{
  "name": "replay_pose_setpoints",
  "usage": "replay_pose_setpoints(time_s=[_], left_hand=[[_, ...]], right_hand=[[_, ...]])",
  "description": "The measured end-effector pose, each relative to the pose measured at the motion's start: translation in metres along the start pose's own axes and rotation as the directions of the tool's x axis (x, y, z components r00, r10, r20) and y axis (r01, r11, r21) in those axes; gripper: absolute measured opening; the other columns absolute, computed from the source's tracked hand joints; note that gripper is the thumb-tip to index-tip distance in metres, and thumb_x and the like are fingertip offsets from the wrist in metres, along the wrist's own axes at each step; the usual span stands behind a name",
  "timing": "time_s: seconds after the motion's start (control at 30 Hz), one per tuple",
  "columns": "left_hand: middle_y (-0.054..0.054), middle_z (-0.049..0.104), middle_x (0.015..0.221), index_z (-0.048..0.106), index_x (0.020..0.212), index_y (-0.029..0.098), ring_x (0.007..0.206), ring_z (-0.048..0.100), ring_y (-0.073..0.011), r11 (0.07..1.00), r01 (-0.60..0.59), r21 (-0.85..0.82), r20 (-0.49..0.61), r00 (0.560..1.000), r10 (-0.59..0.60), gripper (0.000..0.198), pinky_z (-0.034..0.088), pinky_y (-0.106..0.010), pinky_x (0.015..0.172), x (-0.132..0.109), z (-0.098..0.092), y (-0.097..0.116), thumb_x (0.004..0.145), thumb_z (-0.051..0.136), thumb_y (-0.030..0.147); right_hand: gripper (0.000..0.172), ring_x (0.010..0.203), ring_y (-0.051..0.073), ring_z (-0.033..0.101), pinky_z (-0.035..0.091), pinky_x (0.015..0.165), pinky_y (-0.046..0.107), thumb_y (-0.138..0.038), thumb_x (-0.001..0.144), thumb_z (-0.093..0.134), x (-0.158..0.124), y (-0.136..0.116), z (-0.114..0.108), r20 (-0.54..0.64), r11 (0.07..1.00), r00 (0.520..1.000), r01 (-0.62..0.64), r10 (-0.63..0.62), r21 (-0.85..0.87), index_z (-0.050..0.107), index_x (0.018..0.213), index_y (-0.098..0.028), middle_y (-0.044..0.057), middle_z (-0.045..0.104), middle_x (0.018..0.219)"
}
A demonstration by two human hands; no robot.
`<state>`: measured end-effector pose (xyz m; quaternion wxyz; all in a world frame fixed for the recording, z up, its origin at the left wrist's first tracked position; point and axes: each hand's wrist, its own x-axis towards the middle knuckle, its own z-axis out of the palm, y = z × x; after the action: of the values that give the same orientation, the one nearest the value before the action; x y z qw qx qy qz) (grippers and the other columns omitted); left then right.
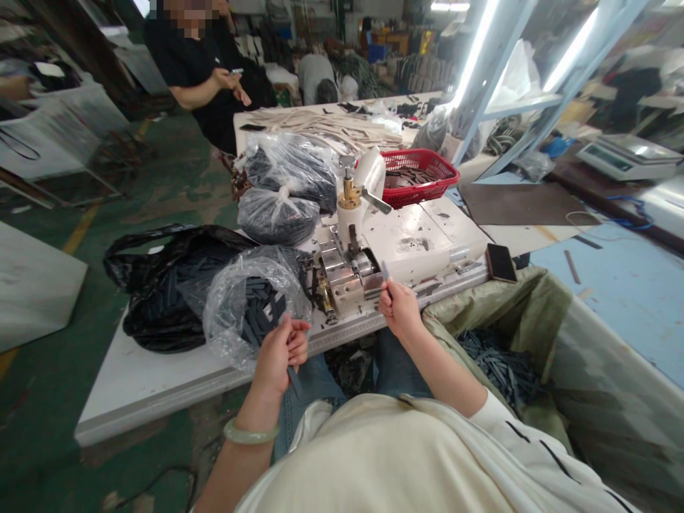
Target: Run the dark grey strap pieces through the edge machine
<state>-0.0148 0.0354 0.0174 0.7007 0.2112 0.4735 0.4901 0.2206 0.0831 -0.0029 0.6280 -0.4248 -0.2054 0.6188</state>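
Note:
My left hand (283, 353) is closed in front of the table edge, and a dark grey strip (294, 382) hangs down from its fingers. My right hand (400, 308), also closed, pinches a short grey strip (385, 271) that points up toward the machine. This white machine (406, 246) resembles a skiving machine, with a metal roller head (342, 267) just left of my right hand. Beside my left hand lies a clear plastic bag (221, 320), open, with dark strips (259, 306) inside. A black plastic bag (154, 331) holds more dark strips behind it.
Two tied clear bags (281, 214) stand behind the machine, near a red basket (427, 187) of brown pieces. At right are a phone (501, 262) and a green cloth sack (539, 299) of strips. A person in black (197, 78) stands beyond the table (160, 388).

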Motion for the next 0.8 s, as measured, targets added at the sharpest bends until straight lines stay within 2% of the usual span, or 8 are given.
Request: replay_pose_setpoints(time_s=[0.13,0.27,0.37,0.43,0.5,0.6,0.7,0.8], left_hand=[[0.007,0.032,0.054,0.066,0.086,0.01,0.039,0.021,-0.0023,0.972,0.042,-0.229,0.193,0.981,0.003,0.061,0.021,-0.011,0.033,-0.003,0.011,0.0,0.077,0.053,0.069],[0.005,0.032,0.06,0.065,0.098,0.013,0.044,0.026,-0.0047,0.934,0.077,-0.35,0.3,0.953,0.034,0.064,0.024,-0.013,0.035,-0.004,0.029,-0.001,0.081,0.045,0.07],[0.005,0.032,0.062,0.064,0.103,0.014,0.046,0.026,-0.0057,0.928,0.076,-0.366,0.339,0.939,0.057,0.065,0.023,-0.014,0.037,-0.002,0.044,-0.006,0.082,0.042,0.071],[0.005,0.033,0.061,0.064,0.103,0.015,0.046,0.026,-0.0061,0.939,0.047,-0.339,0.339,0.938,0.076,0.065,0.023,-0.015,0.037,-0.001,0.055,-0.012,0.081,0.041,0.072],[0.005,0.033,0.059,0.064,0.098,0.016,0.045,0.024,-0.0062,0.96,-0.018,-0.278,0.295,0.95,0.103,0.064,0.022,-0.015,0.037,0.0,0.064,-0.019,0.08,0.041,0.073],[0.007,0.031,0.054,0.063,0.088,0.015,0.042,0.022,-0.0059,0.977,-0.139,-0.159,0.124,0.979,0.159,0.065,0.02,-0.016,0.035,0.001,0.071,-0.028,0.079,0.04,0.075],[0.007,0.034,0.052,0.064,0.085,0.014,0.041,0.028,-0.0062,0.978,-0.152,-0.141,0.02,0.987,0.157,0.066,0.026,-0.017,0.036,-0.002,0.063,-0.025,0.078,0.041,0.075],[0.001,0.05,0.061,0.068,0.092,0.01,0.05,0.043,-0.0084,0.981,-0.014,-0.192,0.129,0.991,0.039,0.06,0.037,-0.019,0.042,-0.011,0.046,-0.016,0.078,0.054,0.067]], right_hand=[[0.031,0.057,0.01,0.054,0.046,0.05,0.021,-0.048,0.085,0.052,-0.024,-0.031,-0.086,-0.329,0.902,0.898,0.373,-0.293,0.215,0.058,0.092,-0.019,0.0,0.061,0.07],[0.064,0.096,0.02,0.062,0.056,0.072,0.034,-0.067,0.087,0.025,-0.059,-0.032,-0.146,-0.377,0.905,0.919,0.25,-0.111,0.344,0.06,0.106,-0.016,0.016,0.063,0.105],[0.051,0.075,0.016,0.063,0.055,0.062,0.028,-0.062,0.089,0.037,-0.083,-0.01,-0.122,-0.159,0.974,0.987,-0.002,0.039,0.229,0.063,0.098,-0.019,0.008,0.065,0.085],[0.04,0.064,0.014,0.061,0.052,0.056,0.025,-0.056,0.088,0.049,-0.094,0.004,-0.082,0.12,0.978,0.971,-0.21,0.208,0.003,0.064,0.093,-0.019,0.004,0.064,0.074],[0.038,0.062,0.014,0.062,0.052,0.058,0.026,-0.054,0.084,0.06,-0.1,0.016,-0.04,0.365,0.912,0.847,-0.293,0.387,-0.287,0.064,0.091,-0.016,0.004,0.066,0.073],[0.039,0.057,0.014,0.063,0.052,0.056,0.026,-0.052,0.072,0.073,-0.101,0.028,0.005,0.484,0.803,0.72,-0.172,0.498,-0.571,0.062,0.079,-0.014,0.003,0.067,0.067],[0.044,0.048,0.012,0.061,0.049,0.047,0.023,-0.056,0.075,0.068,-0.098,0.038,0.021,0.499,0.768,0.658,-0.196,0.564,-0.61,0.06,0.068,-0.014,0.002,0.065,0.057],[0.045,0.044,0.011,0.061,0.047,0.043,0.019,-0.057,0.079,0.063,-0.097,0.041,0.019,0.546,0.783,0.562,-0.406,0.621,-0.472,0.064,0.079,-0.011,0.003,0.067,0.058]])
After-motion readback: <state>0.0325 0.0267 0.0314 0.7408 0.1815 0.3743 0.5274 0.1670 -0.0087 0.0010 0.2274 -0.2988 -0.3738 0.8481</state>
